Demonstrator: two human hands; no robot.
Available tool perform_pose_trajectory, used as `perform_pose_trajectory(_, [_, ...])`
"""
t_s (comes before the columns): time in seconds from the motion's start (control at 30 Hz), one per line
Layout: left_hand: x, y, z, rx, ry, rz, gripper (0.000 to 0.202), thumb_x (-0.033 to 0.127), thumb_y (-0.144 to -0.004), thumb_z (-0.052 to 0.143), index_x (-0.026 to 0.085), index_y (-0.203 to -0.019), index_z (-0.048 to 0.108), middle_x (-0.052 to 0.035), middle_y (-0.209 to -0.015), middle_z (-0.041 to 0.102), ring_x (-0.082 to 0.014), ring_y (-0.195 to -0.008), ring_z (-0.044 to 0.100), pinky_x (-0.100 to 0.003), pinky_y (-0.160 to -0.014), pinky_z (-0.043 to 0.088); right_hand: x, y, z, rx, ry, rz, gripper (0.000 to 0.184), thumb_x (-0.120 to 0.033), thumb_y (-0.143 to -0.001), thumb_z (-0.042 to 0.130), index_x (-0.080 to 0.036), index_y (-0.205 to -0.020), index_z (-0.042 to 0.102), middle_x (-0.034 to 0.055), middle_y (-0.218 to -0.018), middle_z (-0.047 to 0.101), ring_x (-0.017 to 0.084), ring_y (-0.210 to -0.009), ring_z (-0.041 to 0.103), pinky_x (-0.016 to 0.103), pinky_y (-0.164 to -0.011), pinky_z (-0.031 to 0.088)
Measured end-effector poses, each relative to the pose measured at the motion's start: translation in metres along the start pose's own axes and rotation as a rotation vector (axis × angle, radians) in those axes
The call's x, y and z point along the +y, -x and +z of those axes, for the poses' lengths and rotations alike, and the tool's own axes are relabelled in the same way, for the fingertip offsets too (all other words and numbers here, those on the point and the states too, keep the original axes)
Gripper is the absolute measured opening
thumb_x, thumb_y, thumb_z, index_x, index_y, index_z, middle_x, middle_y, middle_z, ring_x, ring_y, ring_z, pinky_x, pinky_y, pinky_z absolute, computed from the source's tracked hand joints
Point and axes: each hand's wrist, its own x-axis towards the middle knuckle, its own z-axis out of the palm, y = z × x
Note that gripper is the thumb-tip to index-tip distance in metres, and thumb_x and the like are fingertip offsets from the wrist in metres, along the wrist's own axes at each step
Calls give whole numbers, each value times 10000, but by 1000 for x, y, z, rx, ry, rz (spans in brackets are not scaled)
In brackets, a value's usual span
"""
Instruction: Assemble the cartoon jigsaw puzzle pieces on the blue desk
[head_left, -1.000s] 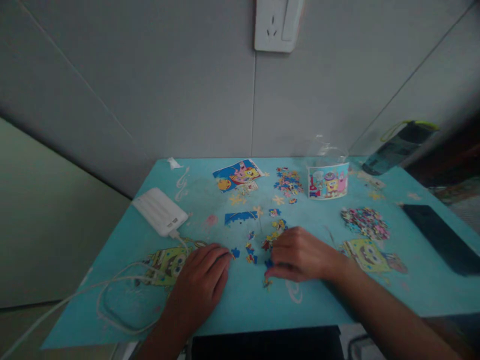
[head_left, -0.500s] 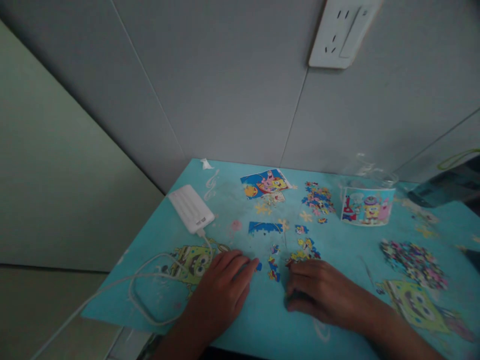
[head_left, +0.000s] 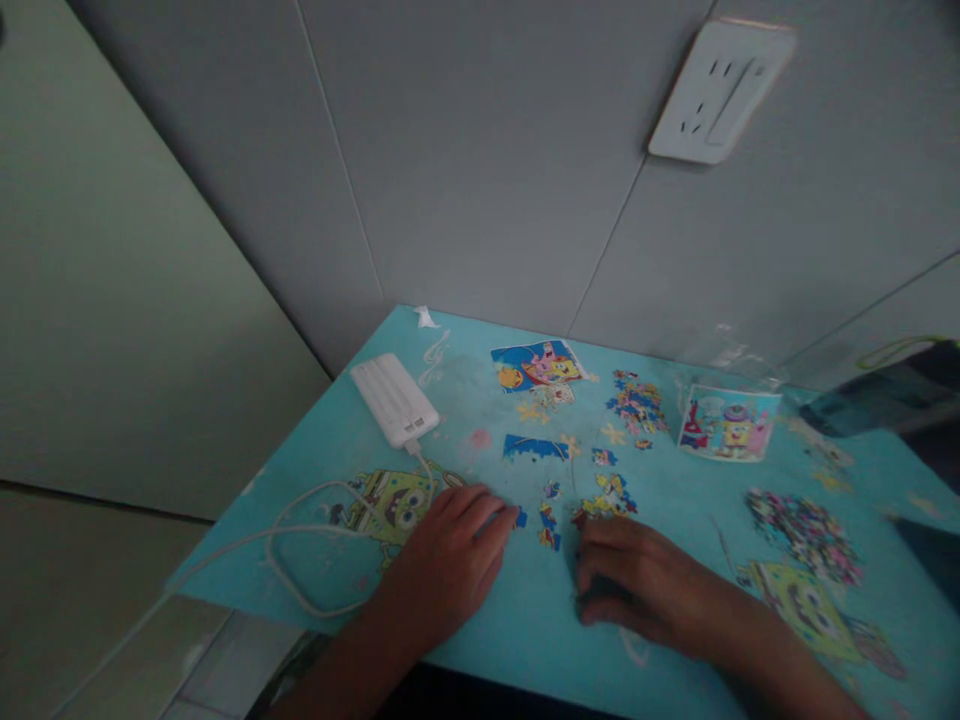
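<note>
My left hand (head_left: 465,545) lies palm down with fingers stretched out, its index fingertip touching or beside a small blue puzzle piece (head_left: 521,517). My right hand (head_left: 637,575) has bent fingers, with the thumb apart from them. Its fingertips are at the near edge of a joined yellow puzzle cluster (head_left: 609,495), partly covering it. Between the hands lies a short column of puzzle pieces (head_left: 549,527). Beyond it are a joined blue puzzle strip (head_left: 534,448) and a small separate puzzle section (head_left: 603,457).
At the back lies a cartoon picture card (head_left: 538,367). Loose pieces form a rear pile (head_left: 636,402) and a right pile (head_left: 804,532). A clear container (head_left: 727,425) with a cartoon label stands by the wall. A white power bank (head_left: 395,400) and its cable (head_left: 300,598) occupy the left.
The camera view has shifted and tilted slightly, moving the wall socket down and right in the picture. Both hands keep nearly the same places beside the pieces.
</note>
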Motion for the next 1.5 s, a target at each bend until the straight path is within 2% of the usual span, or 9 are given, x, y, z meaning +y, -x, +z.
perform_pose_trajectory(0.33, [1,-2,0,5,16,-2,291,172,-966,517,203,-1246,590,-68,-1134,635,-258,-1115,537,-481,-966,477,-4,-4,8,71,129,13,97,-264,-962,601,-240,-1039,656,34,-996,621,193,-965,589,340,-881,468])
perform_pose_trajectory(0.53, [2,-3,-2,33,22,3,249,155,-959,523,200,-1186,615,-64,-1088,647,-239,-1093,553,-459,-955,482,-15,-5,11,97,166,-72,272,-153,-949,530,-242,-1185,633,64,-1085,630,206,-1044,595,382,-969,485])
perform_pose_trajectory(0.7, [0,-3,-3,35,32,15,177,163,-964,514,190,-1089,637,-68,-1094,647,-241,-1105,549,-464,-970,467,-9,3,22,241,190,14,370,-238,-940,603,-242,-1310,590,106,-1241,623,251,-1193,581,436,-1048,480])
perform_pose_trajectory(0.8, [1,-3,-3,30,36,12,159,163,-961,520,190,-1062,640,-65,-1087,648,-237,-1106,549,-459,-975,462,-5,6,29,294,194,57,311,-277,-919,653,-240,-1228,643,105,-1223,635,263,-1192,590,447,-1037,493])
perform_pose_trajectory(0.9, [1,-4,-5,24,37,11,153,153,-952,530,187,-1054,640,-65,-1079,648,-232,-1100,551,-446,-967,466,-8,3,31,291,196,74,197,-265,-928,641,-233,-1118,680,93,-1127,658,253,-1125,616,439,-1009,502])
perform_pose_trajectory(1.1, [2,-3,-6,33,33,18,184,148,-958,513,181,-1094,631,-72,-1089,642,-233,-1098,551,-443,-962,467,-17,-1,30,292,170,126,109,-252,-912,662,-218,-1016,664,75,-1045,662,247,-1102,609,430,-1006,472])
perform_pose_trajectory(1.27, [1,-2,-4,53,42,14,178,155,-955,518,188,-1084,636,-76,-1079,637,-239,-1087,556,-454,-955,477,-15,-6,36,333,-47,144,46,-254,-933,637,-219,-929,667,25,-904,690,174,-866,648,307,-817,508])
perform_pose_trajectory(1.37, [0,-1,-1,95,34,-6,207,154,-954,508,188,-1118,631,-93,-1154,612,-250,-1093,553,-475,-959,482,-12,-17,30,403,-132,202,68,-265,-931,632,-222,-901,674,7,-853,697,153,-777,642,274,-736,499])
perform_pose_trajectory(1.5, [-2,1,1,198,32,-44,273,126,-937,510,196,-1179,615,-107,-1261,560,-273,-1161,523,-491,-988,474,-12,-39,10,533,-203,213,105,-302,-930,625,-212,-907,672,26,-901,720,164,-798,653,285,-750,510])
